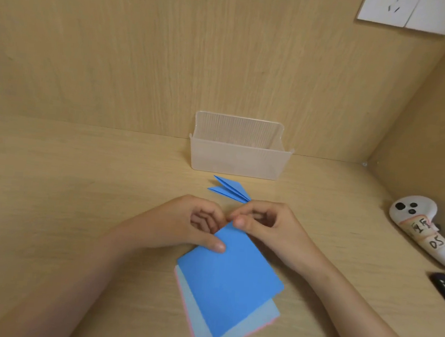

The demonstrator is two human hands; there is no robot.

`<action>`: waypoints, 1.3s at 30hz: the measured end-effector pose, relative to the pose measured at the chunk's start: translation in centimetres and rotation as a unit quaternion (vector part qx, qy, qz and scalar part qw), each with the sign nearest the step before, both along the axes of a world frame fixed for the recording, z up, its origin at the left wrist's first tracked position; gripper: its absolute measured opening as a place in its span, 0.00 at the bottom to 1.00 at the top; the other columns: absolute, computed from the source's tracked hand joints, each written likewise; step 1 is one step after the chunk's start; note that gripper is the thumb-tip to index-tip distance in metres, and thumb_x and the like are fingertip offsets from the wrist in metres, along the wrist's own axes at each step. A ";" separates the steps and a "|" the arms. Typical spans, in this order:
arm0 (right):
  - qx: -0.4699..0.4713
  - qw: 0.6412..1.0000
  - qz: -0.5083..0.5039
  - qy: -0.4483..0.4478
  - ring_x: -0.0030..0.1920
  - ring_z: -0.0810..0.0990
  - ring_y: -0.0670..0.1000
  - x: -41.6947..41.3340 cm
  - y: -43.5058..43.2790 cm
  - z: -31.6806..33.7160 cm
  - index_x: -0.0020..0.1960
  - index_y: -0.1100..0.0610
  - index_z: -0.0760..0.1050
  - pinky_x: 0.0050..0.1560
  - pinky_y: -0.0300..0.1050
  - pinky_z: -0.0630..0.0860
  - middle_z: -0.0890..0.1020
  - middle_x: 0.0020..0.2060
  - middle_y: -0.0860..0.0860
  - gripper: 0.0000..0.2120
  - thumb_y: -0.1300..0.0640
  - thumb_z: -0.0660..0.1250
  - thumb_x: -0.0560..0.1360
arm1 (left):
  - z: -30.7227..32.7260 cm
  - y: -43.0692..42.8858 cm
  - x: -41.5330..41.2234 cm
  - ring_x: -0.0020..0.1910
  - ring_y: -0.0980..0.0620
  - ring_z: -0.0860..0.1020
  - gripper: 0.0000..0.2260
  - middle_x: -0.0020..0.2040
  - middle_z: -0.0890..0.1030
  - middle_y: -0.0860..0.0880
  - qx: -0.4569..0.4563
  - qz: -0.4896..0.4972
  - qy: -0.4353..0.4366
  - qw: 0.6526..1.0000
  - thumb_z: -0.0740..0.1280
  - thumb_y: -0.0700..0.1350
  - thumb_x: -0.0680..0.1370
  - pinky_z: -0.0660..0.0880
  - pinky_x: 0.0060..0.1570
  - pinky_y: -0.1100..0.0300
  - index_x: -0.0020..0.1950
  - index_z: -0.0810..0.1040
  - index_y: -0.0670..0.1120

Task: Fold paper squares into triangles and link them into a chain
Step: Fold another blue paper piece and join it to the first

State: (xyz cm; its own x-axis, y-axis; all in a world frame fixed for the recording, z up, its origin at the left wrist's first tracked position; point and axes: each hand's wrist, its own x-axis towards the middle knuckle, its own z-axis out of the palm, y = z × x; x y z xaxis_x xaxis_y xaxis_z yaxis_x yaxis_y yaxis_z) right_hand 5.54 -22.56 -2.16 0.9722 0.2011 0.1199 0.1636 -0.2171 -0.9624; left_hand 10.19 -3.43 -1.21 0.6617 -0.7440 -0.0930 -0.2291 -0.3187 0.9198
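Your left hand (183,224) and right hand (270,227) pinch the blue sheet (230,277) at twelve o'clock: fold apparently starting. Next, meet the six-o'clock corner squarely.

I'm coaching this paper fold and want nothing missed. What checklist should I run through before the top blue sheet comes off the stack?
1. Grip: left hand and right hand both pinch the top blue sheet at its far corner: ok.
2. Single sheet picked: cannot tell, fingers hide the corner.
3. Sheets aligned: not ok, the light blue sheet beneath sits skewed.
4. Folded blue triangles at hand, between the hands and the clear box: ok.
5. Bare table left of the sheets for folding: ok.
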 end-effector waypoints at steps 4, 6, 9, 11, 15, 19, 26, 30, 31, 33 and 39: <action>0.023 1.000 -0.007 0.010 0.37 0.73 0.51 0.0 -0.4 0.5 0.40 0.54 0.82 0.37 0.42 0.67 0.78 0.33 0.55 0.15 0.44 0.74 0.60 | 0.3 0.3 0.3 0.40 0.57 0.78 0.04 0.40 0.82 0.48 -0.084 0.058 0.045 0.994 0.71 0.39 0.71 0.74 0.41 0.68 0.44 0.80 0.41; 0.044 0.999 -0.005 0.018 0.38 0.72 0.54 0.0 -0.6 0.8 0.40 0.54 0.82 0.37 0.43 0.66 0.76 0.33 0.58 0.10 0.50 0.77 0.64 | 0.3 0.1 0.4 0.40 0.56 0.79 0.05 0.42 0.82 0.46 -0.122 0.106 0.059 0.985 0.70 0.42 0.71 0.74 0.41 0.67 0.44 0.80 0.42; 0.056 0.998 -0.022 0.030 0.39 0.70 0.55 0.3 -0.9 0.7 0.40 0.53 0.82 0.36 0.42 0.65 0.74 0.34 0.59 0.04 0.57 0.76 0.67 | 0.2 0.0 0.4 0.38 0.58 0.80 0.04 0.41 0.84 0.49 -0.131 0.149 0.061 0.978 0.68 0.41 0.75 0.74 0.39 0.69 0.47 0.80 0.42; 0.050 0.998 -0.035 0.033 0.38 0.71 0.56 0.4 -0.9 0.5 0.41 0.56 0.81 0.35 0.41 0.66 0.74 0.33 0.59 0.04 0.60 0.75 0.68 | 0.0 0.2 0.5 0.42 0.54 0.82 0.08 0.45 0.85 0.45 -0.112 0.135 0.075 0.982 0.68 0.42 0.75 0.77 0.42 0.65 0.52 0.80 0.43; -0.020 0.996 -0.078 -0.032 0.37 0.73 0.52 0.4 -0.6 0.3 0.51 0.53 0.79 0.38 0.39 0.69 0.78 0.35 0.52 0.09 0.57 0.72 0.71 | -0.2 0.3 0.5 0.43 0.51 0.83 0.07 0.45 0.85 0.42 -0.094 0.120 0.072 0.986 0.67 0.39 0.76 0.78 0.44 0.62 0.53 0.80 0.44; -0.115 0.981 -0.018 -0.153 0.65 0.70 0.43 -0.1 -1.0 1.0 0.65 0.49 0.74 0.62 0.36 0.66 0.73 0.64 0.43 0.25 0.47 0.71 0.69 | -0.1 0.4 0.7 0.44 0.50 0.83 0.08 0.48 0.85 0.42 -0.127 0.155 0.073 0.977 0.65 0.39 0.77 0.77 0.46 0.61 0.55 0.79 0.41; -0.275 0.940 0.042 -0.199 0.74 0.50 0.45 -0.6 -0.6 1.2 0.64 0.41 0.74 0.73 0.41 0.49 0.53 0.75 0.41 0.32 0.44 0.78 0.61 | 0.4 0.3 0.5 0.39 0.56 0.82 0.09 0.44 0.85 0.43 -0.151 0.187 0.070 0.968 0.64 0.38 0.78 0.76 0.39 0.69 0.55 0.79 0.39; -0.188 0.960 -0.019 -0.207 0.72 0.58 0.47 -0.5 -0.5 1.0 0.47 0.44 0.83 0.71 0.40 0.55 0.66 0.71 0.39 0.10 0.44 0.71 0.67 | 0.5 0.0 0.2 0.39 0.51 0.82 0.08 0.43 0.85 0.44 -0.146 0.190 0.074 0.968 0.64 0.38 0.78 0.79 0.36 0.64 0.55 0.80 0.42; -0.165 0.966 -0.033 -0.197 0.71 0.60 0.47 -0.4 -0.5 1.0 0.43 0.43 0.83 0.70 0.40 0.58 0.68 0.69 0.38 0.06 0.45 0.70 0.68 | 0.5 -0.1 0.1 0.40 0.51 0.83 0.08 0.43 0.85 0.45 -0.143 0.188 0.076 0.969 0.64 0.38 0.78 0.80 0.36 0.62 0.54 0.80 0.43; -0.127 0.975 -0.065 -0.171 0.69 0.63 0.46 -0.3 -0.5 0.9 0.38 0.43 0.81 0.66 0.36 0.61 0.73 0.66 0.37 0.04 0.45 0.70 0.69 | 0.6 -0.3 -0.1 0.43 0.50 0.84 0.07 0.44 0.86 0.46 -0.143 0.175 0.079 0.971 0.63 0.39 0.78 0.80 0.36 0.61 0.53 0.79 0.45; -0.007 0.989 -0.118 -0.085 0.47 0.77 0.48 0.0 -0.5 1.1 0.36 0.58 0.81 0.51 0.41 0.69 0.83 0.45 0.53 0.04 0.60 0.75 0.67 | 1.0 -0.6 -0.7 0.41 0.51 0.84 0.08 0.41 0.86 0.48 -0.130 0.142 0.066 0.979 0.61 0.38 0.79 0.80 0.36 0.61 0.51 0.79 0.46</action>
State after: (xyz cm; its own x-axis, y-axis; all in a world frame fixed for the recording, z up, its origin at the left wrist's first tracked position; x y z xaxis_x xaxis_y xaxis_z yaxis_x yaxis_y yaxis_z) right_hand 5.53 -23.03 -1.08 0.9584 -0.0258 0.2843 0.2659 -0.2822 -0.9218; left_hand 9.54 -4.03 -0.19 0.8402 -0.5418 -0.0233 -0.0386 -0.1026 0.9940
